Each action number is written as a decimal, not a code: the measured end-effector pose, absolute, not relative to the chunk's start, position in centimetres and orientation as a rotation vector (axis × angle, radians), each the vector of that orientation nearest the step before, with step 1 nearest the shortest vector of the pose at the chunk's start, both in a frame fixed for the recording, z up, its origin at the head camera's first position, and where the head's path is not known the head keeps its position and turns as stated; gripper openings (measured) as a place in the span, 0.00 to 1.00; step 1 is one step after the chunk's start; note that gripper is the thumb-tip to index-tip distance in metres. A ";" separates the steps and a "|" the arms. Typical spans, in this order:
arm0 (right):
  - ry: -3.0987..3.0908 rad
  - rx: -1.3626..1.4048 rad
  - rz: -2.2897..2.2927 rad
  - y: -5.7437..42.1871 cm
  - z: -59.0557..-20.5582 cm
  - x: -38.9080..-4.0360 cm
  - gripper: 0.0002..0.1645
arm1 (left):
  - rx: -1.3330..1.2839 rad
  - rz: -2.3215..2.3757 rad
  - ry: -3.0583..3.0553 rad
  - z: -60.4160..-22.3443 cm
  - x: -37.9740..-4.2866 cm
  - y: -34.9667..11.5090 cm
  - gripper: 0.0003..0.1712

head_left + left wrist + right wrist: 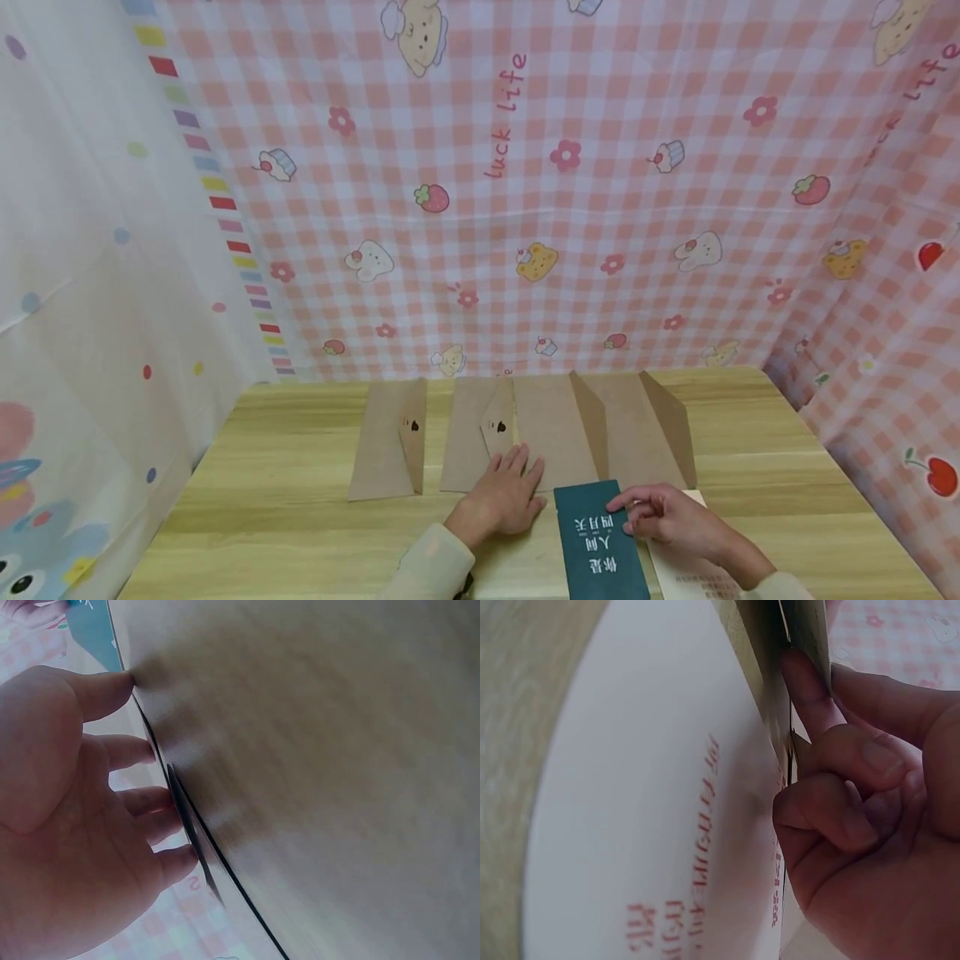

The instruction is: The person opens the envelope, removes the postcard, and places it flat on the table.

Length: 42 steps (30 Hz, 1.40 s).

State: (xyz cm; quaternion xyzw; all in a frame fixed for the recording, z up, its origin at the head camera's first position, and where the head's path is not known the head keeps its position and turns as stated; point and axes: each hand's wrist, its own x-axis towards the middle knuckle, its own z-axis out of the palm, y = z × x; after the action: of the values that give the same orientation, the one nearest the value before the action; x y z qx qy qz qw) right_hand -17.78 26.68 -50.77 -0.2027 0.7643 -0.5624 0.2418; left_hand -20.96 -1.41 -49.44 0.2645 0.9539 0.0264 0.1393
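My right hand [675,521] pinches the right edge of a teal card [588,542] with white Chinese characters, upside down in the head view. In the right wrist view its thumb and index finger meet on the card while the other fingers curl inward. My left hand [504,496] lies palm down with fingers spread, at the lower right of a brown kraft envelope [467,442] whose flap is folded over. From the left wrist, the fingertips [180,862] touch the envelope edge or tabletop; which one is partly hidden. Beneath the right hand lies a cream card [630,787] with red print.
More kraft envelopes stand in the row along the back: one at far left [378,442] with its flap folded over, and two at right, a nearer one [551,433] and a farther one [630,433], with flaps unfolded. Patterned cloth [480,233] hangs behind the wooden table [247,517].
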 end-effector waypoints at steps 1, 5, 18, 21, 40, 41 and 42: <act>2.095 -0.551 -1.530 26.6 -50.8 -17.8 0.17 | 0.769 0.070 2.760 -49.4 -21.0 -1.4 0.34; 2.108 -0.540 -1.509 26.5 -50.7 -17.7 0.17 | 0.783 0.047 2.769 -49.3 -21.1 -1.4 0.34; 2.112 -0.589 -1.474 26.8 -50.9 -18.0 0.17 | 0.790 0.024 2.781 -49.1 -21.1 -1.4 0.34; 2.100 -0.603 -1.477 26.8 -50.9 -18.1 0.17 | 0.788 0.012 2.783 -49.0 -21.2 -1.4 0.34; 2.062 -0.709 -1.512 26.9 -51.4 -17.9 0.17 | 0.778 0.013 2.779 -49.3 -20.9 -1.4 0.35; 2.067 -0.710 -1.511 26.9 -51.4 -17.9 0.17 | 0.777 0.013 2.779 -49.3 -20.9 -1.4 0.35; 2.070 -0.711 -1.510 26.8 -51.5 -17.9 0.17 | 0.776 0.017 2.778 -49.4 -20.9 -1.4 0.35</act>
State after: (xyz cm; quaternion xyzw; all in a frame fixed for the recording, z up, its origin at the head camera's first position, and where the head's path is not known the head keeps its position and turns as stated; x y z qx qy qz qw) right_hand -17.89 26.85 -51.45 -0.2596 0.7560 -0.5514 0.2389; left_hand -20.89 -1.40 -49.35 0.2667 0.9552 0.0060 0.1281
